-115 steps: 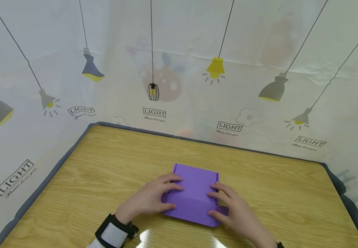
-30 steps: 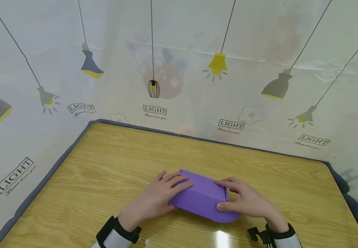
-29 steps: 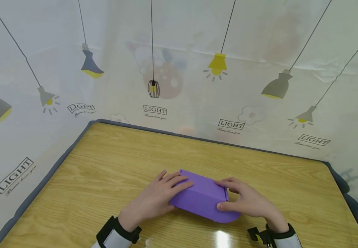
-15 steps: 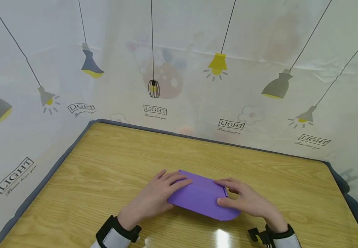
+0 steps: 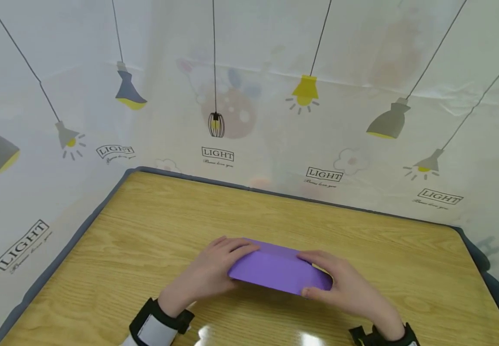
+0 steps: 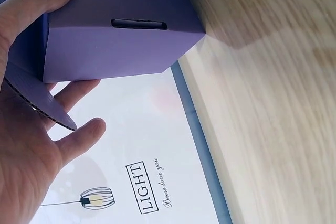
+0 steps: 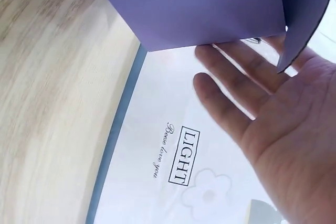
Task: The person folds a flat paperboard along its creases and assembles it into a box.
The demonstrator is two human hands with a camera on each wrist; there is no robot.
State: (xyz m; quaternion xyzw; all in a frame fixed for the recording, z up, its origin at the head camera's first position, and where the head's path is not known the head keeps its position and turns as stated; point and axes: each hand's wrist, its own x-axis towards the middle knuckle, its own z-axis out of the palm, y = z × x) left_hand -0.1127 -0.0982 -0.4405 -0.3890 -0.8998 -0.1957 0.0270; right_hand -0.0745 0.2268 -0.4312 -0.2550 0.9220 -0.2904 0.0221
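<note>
A purple cardboard box (image 5: 275, 269) stands on the table between the two hands, its broad front flap facing the person. My left hand (image 5: 210, 269) grips its left side, the fingers lying over the top. In the left wrist view, the thumb presses on the box and a rounded side flap (image 6: 44, 103) sticks out beside the palm. On the right side my right hand (image 5: 346, 286) holds the box with its thumb at the flap's lower edge and fingers over the top. Another rounded flap (image 7: 310, 19) juts out in the right wrist view. The box's inside is hidden.
The wood-grain table (image 5: 167, 216) has a dark blue-grey edge (image 5: 249, 188). Behind and to the left hangs a pale curtain (image 5: 267, 38) printed with lamps and lettering. Black straps (image 5: 158, 319) circle the wrists.
The front flap's lower edge has risen, and the top now shows as a narrower strip. My right thumb has moved down to that edge. Earlier, the box showed its broad top.
</note>
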